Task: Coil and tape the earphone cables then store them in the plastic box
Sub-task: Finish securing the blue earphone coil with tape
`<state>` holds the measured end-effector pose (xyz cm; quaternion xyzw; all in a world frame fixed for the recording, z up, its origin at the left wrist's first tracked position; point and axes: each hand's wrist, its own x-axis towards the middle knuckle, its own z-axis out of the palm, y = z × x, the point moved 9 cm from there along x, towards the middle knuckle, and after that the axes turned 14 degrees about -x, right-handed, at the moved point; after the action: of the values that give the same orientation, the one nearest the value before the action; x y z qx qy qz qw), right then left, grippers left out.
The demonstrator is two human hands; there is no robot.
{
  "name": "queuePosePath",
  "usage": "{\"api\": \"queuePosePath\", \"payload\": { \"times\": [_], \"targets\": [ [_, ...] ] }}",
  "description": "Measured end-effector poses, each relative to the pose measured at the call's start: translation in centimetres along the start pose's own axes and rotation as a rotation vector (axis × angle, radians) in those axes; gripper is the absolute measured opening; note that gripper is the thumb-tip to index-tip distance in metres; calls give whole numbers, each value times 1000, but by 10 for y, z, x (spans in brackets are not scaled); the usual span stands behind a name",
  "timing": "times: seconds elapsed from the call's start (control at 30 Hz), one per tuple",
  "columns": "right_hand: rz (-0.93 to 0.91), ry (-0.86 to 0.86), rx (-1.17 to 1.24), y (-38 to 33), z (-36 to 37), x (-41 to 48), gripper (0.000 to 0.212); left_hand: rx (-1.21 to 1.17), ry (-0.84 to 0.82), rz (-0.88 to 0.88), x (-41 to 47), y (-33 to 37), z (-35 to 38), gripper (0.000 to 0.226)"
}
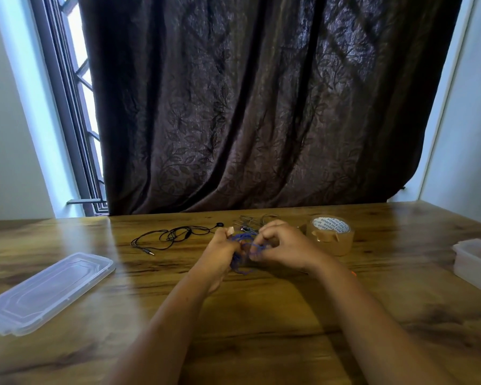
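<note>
Hands coiling a blue cable (245, 238) above mid-tabletop, head view.

Left hand (220, 254) and right hand (286, 245) meet knuckle to knuckle, both with fingers curled round the thin, braided-looking blue cable. It is bunched between them with no clear long axis, and a loose end hangs below the left hand. Judged next need: the tape (332, 237), a glossy brown roll standing just beyond the right hand, which is the nearer one. The box (475, 259), translucent plastic and open, sits well apart at the right edge. Its flat, oblong lid (50, 290) lies far left. A black cable (175, 234), thin and loosely tangled with its plug toward the viewer, lies left of the hands on the wood-grain tabletop (261, 307).
</note>
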<state>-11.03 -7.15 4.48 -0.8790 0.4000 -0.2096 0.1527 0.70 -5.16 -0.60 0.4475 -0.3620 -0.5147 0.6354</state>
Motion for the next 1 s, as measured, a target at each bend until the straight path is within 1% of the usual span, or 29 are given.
{"api": "queuePosePath", "payload": {
  "times": [0.07,0.1,0.17,0.23,0.27,0.33,0.4,0.43,0.5,0.57,0.6,0.7,0.77,0.83,0.87,0.93,0.97,1.0],
  "targets": [
    [-7,60,240,-1,-5,0,3,-190,-23,-12,-2,3,3,28],
    [-13,71,331,-1,-5,0,3,-269,-49,-15,-2,6,6,26],
    [-23,21,470,-1,-1,-1,11,-357,-97,-13,-3,8,11,29],
    [-31,-59,563,-4,3,-4,22,-390,-111,-7,-1,7,10,34],
    [-23,-76,590,-3,3,-5,25,-395,-111,-4,0,7,9,35],
    [27,-64,646,0,1,-4,23,-393,-111,5,1,7,6,35],
    [111,5,644,9,-2,-3,11,-402,-114,9,0,8,6,32],
    [148,44,612,12,-3,-3,9,-410,-129,11,-2,9,8,33],
    [180,72,570,14,2,-2,26,-438,-199,11,-9,14,19,37],
    [170,0,590,6,16,-3,39,-452,-259,2,-15,17,27,42],
    [166,-51,617,3,24,-3,42,-449,-273,-2,-17,18,28,45],
    [195,-141,763,-1,36,-3,40,-448,-296,-8,-18,19,28,53],
    [197,-163,819,-1,38,-2,36,-488,-301,-18,-18,19,27,52],
    [175,-127,822,0,33,-1,36,-558,-275,-16,-15,20,24,46],
    [154,-76,798,1,28,0,36,-588,-255,-10,-13,21,22,40],
    [110,77,688,7,13,2,39,-624,-198,-8,-11,20,19,23],
    [99,159,622,11,5,3,42,-633,-163,-8,-11,19,17,17],
    [95,228,578,15,-2,3,45,-646,-128,-8,-11,18,14,18]
  ]
}}
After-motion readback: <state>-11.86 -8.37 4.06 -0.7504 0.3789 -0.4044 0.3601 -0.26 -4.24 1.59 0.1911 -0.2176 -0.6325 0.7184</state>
